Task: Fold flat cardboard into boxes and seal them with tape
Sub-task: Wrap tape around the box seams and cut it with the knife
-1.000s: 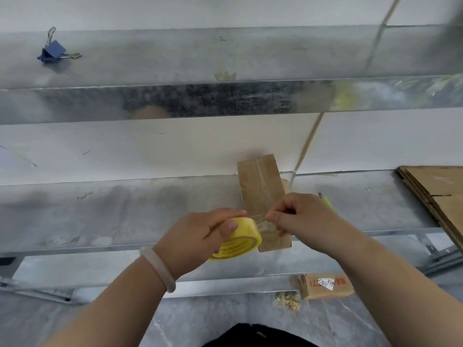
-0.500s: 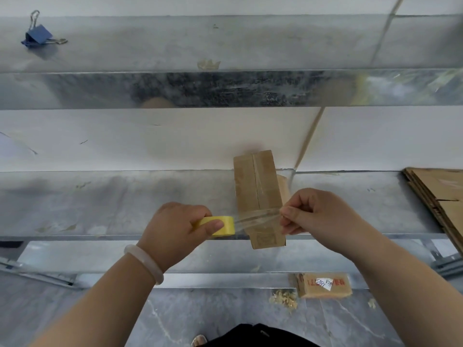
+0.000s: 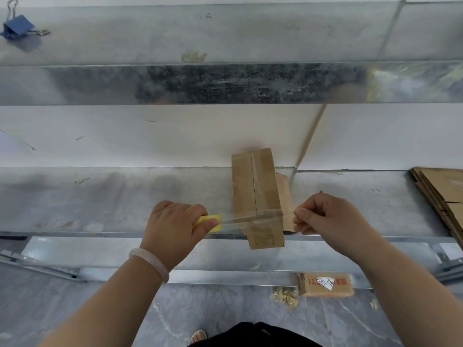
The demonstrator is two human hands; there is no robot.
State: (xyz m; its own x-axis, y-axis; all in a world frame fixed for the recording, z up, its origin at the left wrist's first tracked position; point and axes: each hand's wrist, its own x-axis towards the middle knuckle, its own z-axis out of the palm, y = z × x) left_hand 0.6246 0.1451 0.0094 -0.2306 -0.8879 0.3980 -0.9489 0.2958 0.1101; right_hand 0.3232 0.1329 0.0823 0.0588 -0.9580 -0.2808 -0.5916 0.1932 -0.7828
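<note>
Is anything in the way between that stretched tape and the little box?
Nothing visible. The tape strip, stretched from the roll in the left hand to the right hand, runs directly over the box.

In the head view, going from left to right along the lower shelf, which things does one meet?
Along the shelf: left hand → yellow tape roll → cardboard box → right hand → stack of flat cardboard.
</note>
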